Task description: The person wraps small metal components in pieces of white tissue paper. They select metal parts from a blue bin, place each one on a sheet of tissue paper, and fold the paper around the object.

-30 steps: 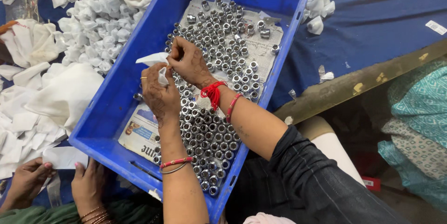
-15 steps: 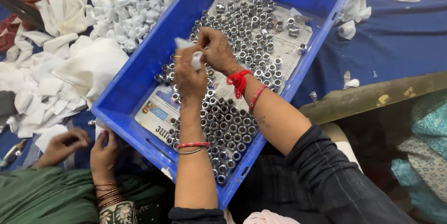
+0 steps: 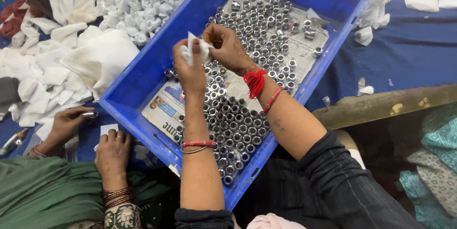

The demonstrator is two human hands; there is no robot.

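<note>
Both hands, left hand (image 3: 190, 69) and right hand (image 3: 227, 48), have lifted the white paper (image 3: 196, 48) above the metal fittings (image 3: 238, 124).

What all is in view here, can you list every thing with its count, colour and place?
rectangular blue plastic crate: one, blue, centre, on the blue cloth.
sheet of newspaper: one, printed white, lining the crate floor.
small shiny metal fittings: too many to count, silver, standing in rows on the newspaper.
small white paper-wrapped bundles: a heap, white, left of the crate's far end.
loose white paper sheets: many, white, left of the crate.
blue cloth surface: one, blue, under everything.
co-worker's hands: two, lower left, one holding a metal piece.
white paper piece: one, white, pinched between both hands.
left hand: over the crate, gripping the paper.
right hand: over the crate, gripping the paper.
</note>
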